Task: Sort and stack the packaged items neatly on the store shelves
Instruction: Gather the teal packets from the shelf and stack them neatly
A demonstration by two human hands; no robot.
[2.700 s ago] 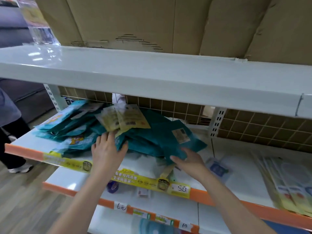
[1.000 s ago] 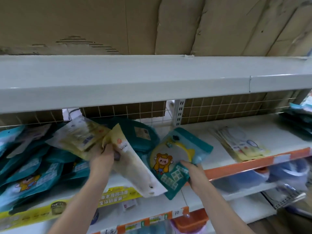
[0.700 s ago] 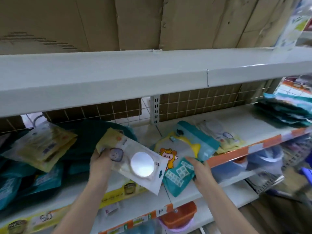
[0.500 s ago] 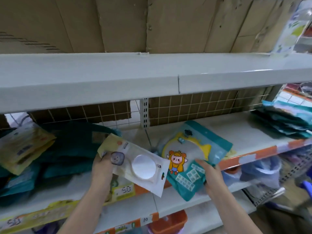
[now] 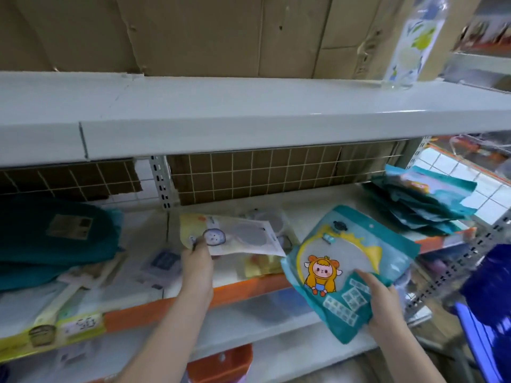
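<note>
My left hand (image 5: 197,262) grips the near corner of a flat white-and-yellow packet (image 5: 237,236) with a round grey window, held low over similar yellow packets (image 5: 260,265) lying on the middle shelf (image 5: 249,287). My right hand (image 5: 383,298) holds a teal packet (image 5: 345,261) with a cartoon figure and a yellow ring by its lower edge, out in front of the shelf's orange lip. A heap of teal packets (image 5: 55,239) lies on the shelf at the left. Another stack of teal packets (image 5: 423,200) lies at the far right.
A white upper shelf (image 5: 249,117) overhangs the middle one, with cardboard boxes (image 5: 221,34) on it. Brown wire-grid backing (image 5: 262,172) closes the rear. Lower shelves hold an orange item (image 5: 221,366). Something blue (image 5: 489,299) stands at the right.
The view has swung right. My left hand has carried the white-and-yellow packet from the left heap over to the yellow packets on the shelf. My right hand still carries the teal packet rightward.
</note>
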